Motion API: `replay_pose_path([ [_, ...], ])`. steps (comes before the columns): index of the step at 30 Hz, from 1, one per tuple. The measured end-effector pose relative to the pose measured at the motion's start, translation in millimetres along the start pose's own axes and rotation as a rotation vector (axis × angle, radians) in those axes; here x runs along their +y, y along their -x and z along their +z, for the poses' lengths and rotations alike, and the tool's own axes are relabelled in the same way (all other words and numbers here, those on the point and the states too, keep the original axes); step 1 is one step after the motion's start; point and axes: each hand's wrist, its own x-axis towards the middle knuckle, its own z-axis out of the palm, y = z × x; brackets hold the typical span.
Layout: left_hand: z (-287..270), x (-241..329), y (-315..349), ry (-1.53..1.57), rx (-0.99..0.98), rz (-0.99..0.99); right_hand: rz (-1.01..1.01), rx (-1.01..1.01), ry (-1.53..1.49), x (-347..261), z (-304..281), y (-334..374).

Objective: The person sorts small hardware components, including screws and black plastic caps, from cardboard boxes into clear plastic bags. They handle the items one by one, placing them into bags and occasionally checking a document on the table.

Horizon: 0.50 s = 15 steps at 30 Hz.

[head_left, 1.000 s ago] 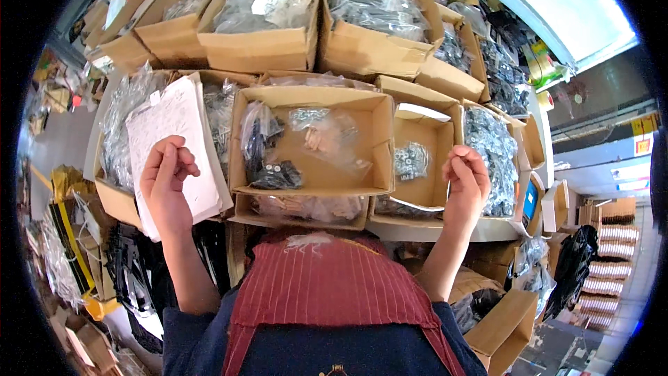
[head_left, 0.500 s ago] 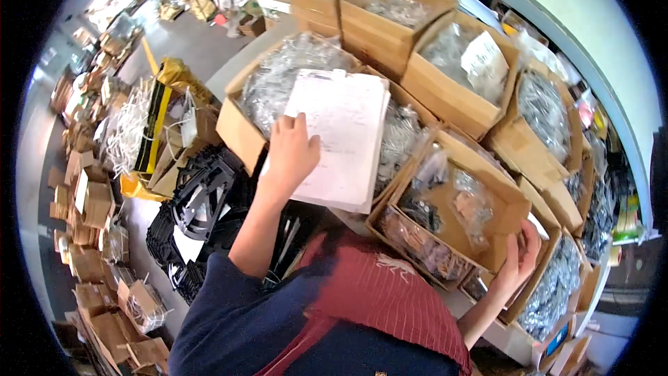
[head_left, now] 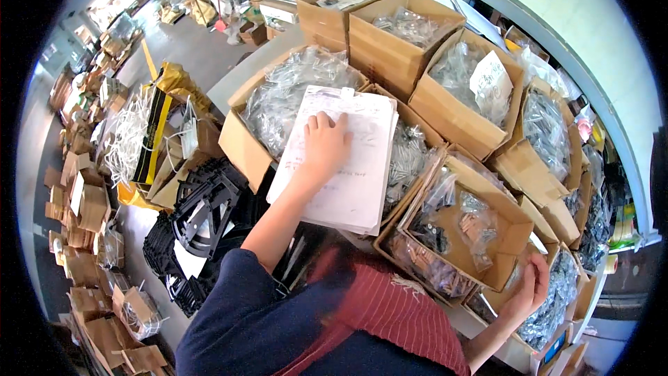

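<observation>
white paper stack (head_left: 348,202) lies directly beneath the left grip (head_left: 327,141), whose slightly spread fingers touch it.

Black plastic frames (head_left: 164,242) piled at left; white strips (head_left: 126,143) tangled near yellow sack (head_left: 181,85).

This is looking like a packing workshop: boxes (head_left: 449,117) of bagged parts (head_left: 546,125) are standing beside and beyond the paper stack (head_left: 355,184), cartons (head_left: 92,210) cluttering the floor (head_left: 202,52) leftward.
</observation>
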Motion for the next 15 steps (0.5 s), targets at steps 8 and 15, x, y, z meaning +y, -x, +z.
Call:
replay_pose_path([
  [8, 13.4, 6.8, 5.2, -0.119, 0.082, 0.057, -0.07, -0.165, 0.094, -36.3, 38.7, -17.3],
  [15, 21.0, 4.8, 2.3, -0.202, 0.021, 0.062, -0.263, -0.626, 0.243, -48.4, 76.2, -41.5],
])
